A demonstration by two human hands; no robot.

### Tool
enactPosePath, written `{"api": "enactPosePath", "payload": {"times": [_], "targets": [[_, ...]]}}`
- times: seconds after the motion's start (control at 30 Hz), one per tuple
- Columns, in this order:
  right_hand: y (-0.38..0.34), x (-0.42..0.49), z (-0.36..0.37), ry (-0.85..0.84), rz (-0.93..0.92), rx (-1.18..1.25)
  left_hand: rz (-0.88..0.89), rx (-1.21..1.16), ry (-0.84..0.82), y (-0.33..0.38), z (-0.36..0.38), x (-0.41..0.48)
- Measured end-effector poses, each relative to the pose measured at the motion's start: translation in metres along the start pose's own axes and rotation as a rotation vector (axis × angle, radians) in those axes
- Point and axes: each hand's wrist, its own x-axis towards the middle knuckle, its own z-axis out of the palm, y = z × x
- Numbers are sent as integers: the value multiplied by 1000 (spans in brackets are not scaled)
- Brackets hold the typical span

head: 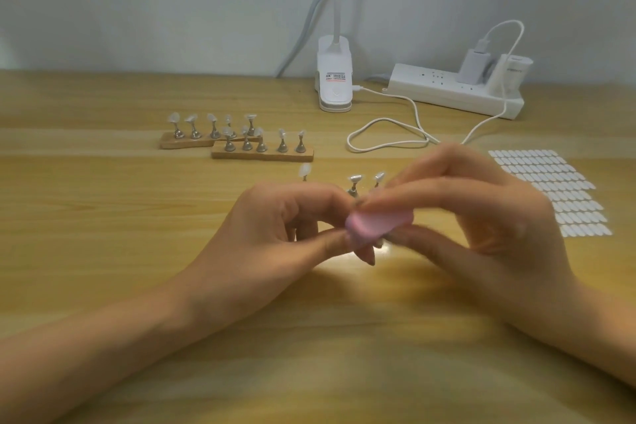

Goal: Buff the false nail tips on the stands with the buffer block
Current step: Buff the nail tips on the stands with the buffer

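Note:
My right hand [481,213] pinches a pink buffer block [377,222] between thumb and fingers at the middle of the table. My left hand [275,227] meets it from the left, thumb and forefinger curled together at the block's left end; what they pinch is hidden. Behind my hands stand false nail tips on metal stands: one clear tip [305,169] at the left and two more [354,179], [378,176]. Their base is hidden by my hands. The hands and block are blurred.
Two wooden strips [220,143], [263,155] carrying several metal stands with nail tips lie farther back on the left. A sheet of white nail tips [550,189] lies at the right. A clip lamp [334,79], a power strip [447,89] and a looping white cable [385,134] sit at the back.

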Motion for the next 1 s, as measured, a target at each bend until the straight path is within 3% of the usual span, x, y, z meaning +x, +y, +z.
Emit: {"api": "enactPosePath", "payload": {"times": [1.0], "targets": [[2,0,-1,10,12,-32,-22,-36,6,0,1,1]]}}
